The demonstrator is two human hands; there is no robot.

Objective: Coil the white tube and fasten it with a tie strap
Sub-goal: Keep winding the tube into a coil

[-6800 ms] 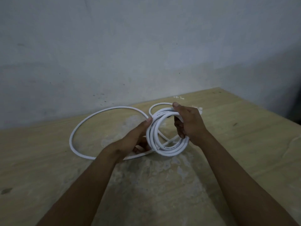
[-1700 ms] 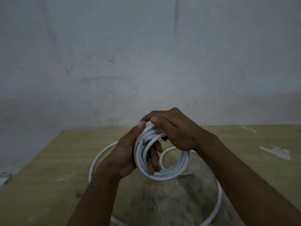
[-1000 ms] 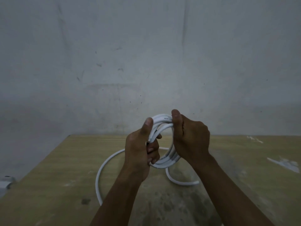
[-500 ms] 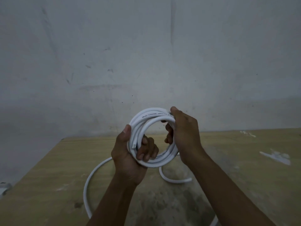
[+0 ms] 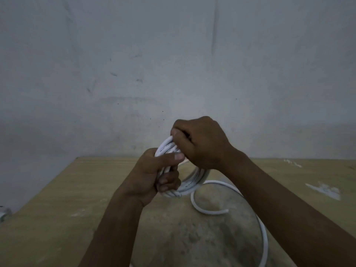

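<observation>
Between the two hands, seen from the head camera, the white tube (image 5: 194,180) is being gathered into a small bundle of several loops, held up off the wooden table (image 5: 57,199). The left hand (image 5: 148,176) is gripping the near-left side of the bundle, fingers curled through the loops and thumb pressing across the top of them. The right hand (image 5: 200,145) is closing over the upper part of the coil, fingers wrapped round the strands just above the left thumb, so the two grips are touching.

Below and to the right of the grips, a loose length of tube (image 5: 264,234) is lying on the table in a wide arc that runs under the right forearm and off the bottom edge. A short curl just below the coil is ending in a free tip (image 5: 226,210). Where this slack joins the bundle is hidden.

No tie strap is showing anywhere; only pale scraps (image 5: 325,190) are lying well to the right of the hands.

Coiling looks to be the step under way, and unfinished. The next move probably calls for the right hand drawing in the slack as another loop while the left is clamping the turns so they do not spring apart.
</observation>
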